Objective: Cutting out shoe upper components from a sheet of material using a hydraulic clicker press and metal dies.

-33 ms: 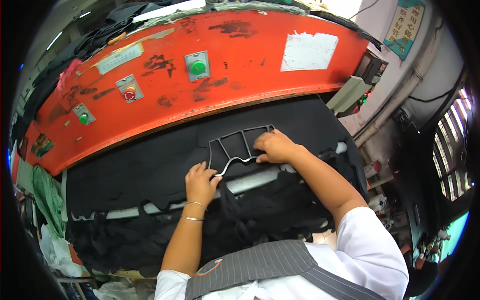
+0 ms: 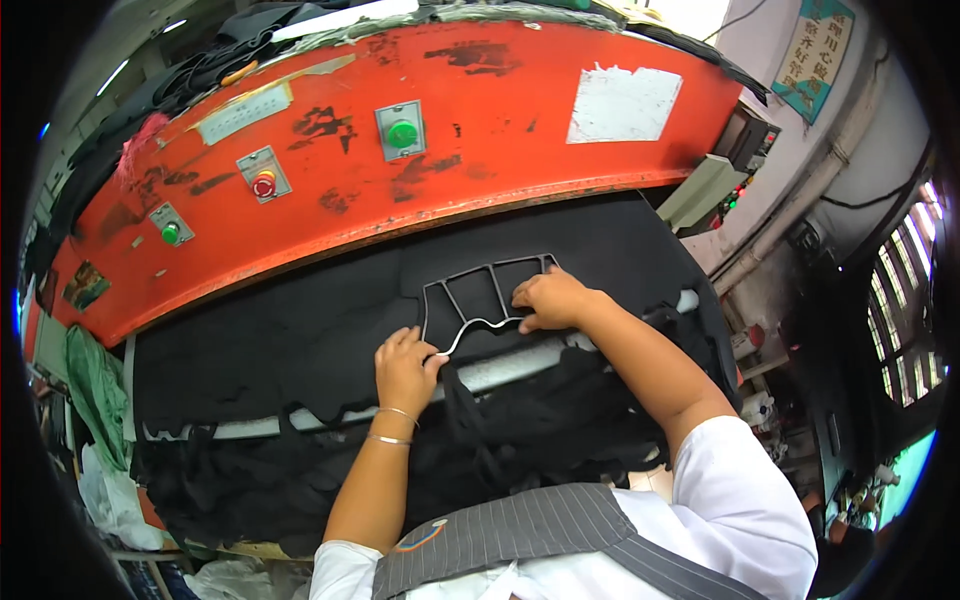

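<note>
Fabric, black and flat (image 2: 280,330), lies beneath our hands in the head view, and on it rests a dark metal frame (image 2: 496,291) with crossbars and a wavy, silvery near edge. Our left hand (image 2: 405,362) grips the frame's near left corner between thumb and fingers; two thin bracelets (image 2: 389,439) circle that wrist. Our right hand (image 2: 553,300) clasps the frame's right end with bent fingers, the hand covering part of it. Nearer us we see a pale strip (image 2: 500,369) and a heap of black scraps (image 2: 290,485). Beyond the fabric stands a red panel (image 2: 500,110) bearing a large green button (image 2: 402,134).
</note>
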Action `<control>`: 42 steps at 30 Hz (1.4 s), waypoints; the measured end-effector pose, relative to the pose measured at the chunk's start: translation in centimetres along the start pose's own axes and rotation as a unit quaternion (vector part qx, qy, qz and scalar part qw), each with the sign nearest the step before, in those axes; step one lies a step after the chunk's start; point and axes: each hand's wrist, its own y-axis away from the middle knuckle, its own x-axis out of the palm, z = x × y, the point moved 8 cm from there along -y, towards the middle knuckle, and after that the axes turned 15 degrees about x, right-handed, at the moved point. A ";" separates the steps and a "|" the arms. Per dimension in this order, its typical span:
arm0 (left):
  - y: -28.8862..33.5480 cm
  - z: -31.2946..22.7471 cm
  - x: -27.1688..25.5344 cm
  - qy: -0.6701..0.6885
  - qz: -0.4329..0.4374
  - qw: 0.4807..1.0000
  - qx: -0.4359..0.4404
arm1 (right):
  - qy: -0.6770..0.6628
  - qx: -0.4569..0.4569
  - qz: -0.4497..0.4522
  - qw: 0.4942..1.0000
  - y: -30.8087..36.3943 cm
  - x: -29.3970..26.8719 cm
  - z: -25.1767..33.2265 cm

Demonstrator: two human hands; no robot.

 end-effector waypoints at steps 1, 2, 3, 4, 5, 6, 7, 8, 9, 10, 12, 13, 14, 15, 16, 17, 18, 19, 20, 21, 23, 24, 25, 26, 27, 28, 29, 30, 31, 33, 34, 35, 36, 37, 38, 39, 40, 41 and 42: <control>0.4 -0.1 0.2 0.000 -0.001 1.000 -0.005 | -0.012 0.030 0.034 0.999 -0.3 0.4 -0.4; 1.0 -0.1 0.6 -0.003 0.024 1.000 -0.009 | -0.010 0.026 0.037 0.999 -0.5 0.4 -0.4; 1.1 -0.9 0.4 -0.002 0.051 0.999 -0.013 | 0.000 0.032 0.082 0.996 0.0 0.4 -0.1; 0.5 -2.4 -1.1 0.003 0.053 0.998 -0.017 | 0.011 0.040 0.128 0.991 0.7 0.6 -0.1; -1.4 -4.3 -3.6 -0.031 0.006 0.999 0.020 | -0.004 0.042 0.147 0.988 0.7 0.8 -0.4; -2.6 -5.7 -5.1 -0.068 -0.040 0.996 0.051 | 0.000 0.043 0.152 0.987 0.9 0.2 -0.3; -2.9 -5.6 -4.5 -0.065 -0.040 0.996 0.044 | 0.002 0.076 0.193 0.978 1.3 -0.1 -0.3; -2.9 -5.0 -4.2 0.037 -0.095 0.995 0.014 | 0.004 0.111 0.233 0.966 1.6 0.0 -0.6; -3.0 -4.6 -3.4 0.142 -0.150 0.978 -0.014 | 0.002 0.095 0.229 0.969 1.7 -0.3 -0.8; -1.8 -2.6 -1.3 0.353 -0.210 0.903 -0.127 | 0.013 0.091 0.229 0.969 1.5 -0.9 -0.4; 0.1 -1.8 -0.6 0.264 -0.295 0.909 -0.128 | -0.102 0.108 0.284 0.947 0.8 -1.4 0.0; 0.1 -1.5 2.1 0.187 -0.096 0.967 -0.142 | -0.175 0.112 0.275 0.939 0.6 -2.3 -0.9; 0.6 -2.4 4.0 0.137 0.012 0.982 -0.131 | -0.171 0.095 0.234 0.952 0.4 -4.1 -2.0; 0.2 -2.7 4.5 0.088 0.027 0.993 -0.080 | -0.165 0.085 0.208 0.960 0.5 -5.9 -2.5; 0.4 -3.3 4.9 0.036 0.045 0.998 -0.033 | -0.160 0.071 0.187 0.967 0.6 -7.1 -3.0; 0.8 -3.5 5.1 0.039 0.046 0.997 -0.043 | -0.138 0.080 0.158 0.974 0.2 -7.9 -3.8; 0.5 -3.8 4.7 0.016 0.020 1.000 -0.018 | -0.116 0.091 0.122 0.982 -0.3 -8.7 -4.5; 0.2 -4.2 4.2 -0.009 -0.007 1.000 0.006 | -0.130 0.103 0.096 0.981 -0.9 -8.8 -5.1; 0.2 -4.2 4.0 -0.011 -0.010 1.000 0.002 | -0.126 0.099 0.096 0.982 -1.8 -7.7 -5.7; 0.2 -4.2 4.2 0.000 -0.009 1.000 0.004 | -0.133 0.086 0.057 0.986 -2.9 -6.6 -6.6; 0.1 -4.3 4.7 0.017 -0.010 1.000 0.008 | -0.118 0.058 0.010 0.991 -4.8 -4.2 -7.2; 0.3 -4.2 4.6 0.026 -0.021 0.999 0.011 | -0.101 0.060 0.001 0.993 -5.5 -2.9 -7.1; 0.6 -4.0 4.7 0.028 -0.017 0.999 0.007 | -0.098 0.054 -0.020 0.993 -5.7 -2.2 -6.3; 0.7 -3.8 4.6 0.032 -0.012 0.999 0.003 | -0.096 0.048 -0.042 0.993 -6.1 -1.6 -5.4; 0.8 -3.8 4.4 0.030 -0.015 0.999 -0.004 | -0.081 0.056 -0.051 0.994 -6.2 -1.5 -4.6; 0.7 -3.8 4.3 0.033 -0.015 0.999 -0.003 | -0.078 0.050 -0.048 0.995 -6.4 -1.4 -4.2; 0.7 -3.8 4.2 0.036 -0.016 0.999 -0.001 | -0.059 0.032 -0.082 0.994 -6.7 -1.7 -3.7; 0.7 -3.7 3.9 0.037 -0.015 0.999 -0.008 | -0.041 0.016 -0.114 0.992 -6.6 -2.1 -3.1; 0.5 -3.5 3.8 0.053 -0.009 0.999 -0.002 | -0.020 0.033 -0.117 0.992 -6.7 -2.1 -2.6; 0.0 -2.9 2.9 0.130 -0.013 0.991 -0.009 | -0.024 0.003 -0.173 0.985 -6.1 -2.5 -2.6; -0.6 -1.9 1.5 0.159 -0.067 0.985 -0.016 | -0.030 -0.025 -0.235 0.971 -5.5 -3.3 -2.5; -1.2 -0.6 0.0 0.134 -0.087 0.987 -0.023 | -0.023 -0.030 -0.268 0.963 -4.9 -4.1 -3.1; -1.8 1.1 -1.6 0.108 -0.106 0.988 -0.030 | -0.050 -0.003 -0.283 0.958 -4.5 -4.2 -4.4; -2.3 3.3 -1.8 0.104 -0.101 0.987 -0.066 | -0.116 0.024 -0.292 0.949 -4.1 -4.0 -6.6; -2.6 5.2 -1.5 0.099 -0.097 0.985 -0.103 | -0.182 0.050 -0.299 0.935 -3.8 -3.4 -8.9; -2.6 6.3 -1.1 0.093 -0.101 0.984 -0.111 | -0.246 0.118 -0.227 0.935 -4.2 -1.9 -10.8; -2.8 7.5 0.2 0.066 -0.062 0.989 -0.114 | -0.294 0.093 -0.185 0.933 -4.6 -1.0 -10.9; -2.5 8.4 1.3 0.040 -0.023 0.992 -0.117 | -0.299 0.095 -0.187 0.931 -4.7 -0.2 -11.0; -3.1 8.0 1.9 0.015 0.002 0.994 -0.113 | -0.301 0.107 -0.189 0.929 -4.3 0.3 -11.1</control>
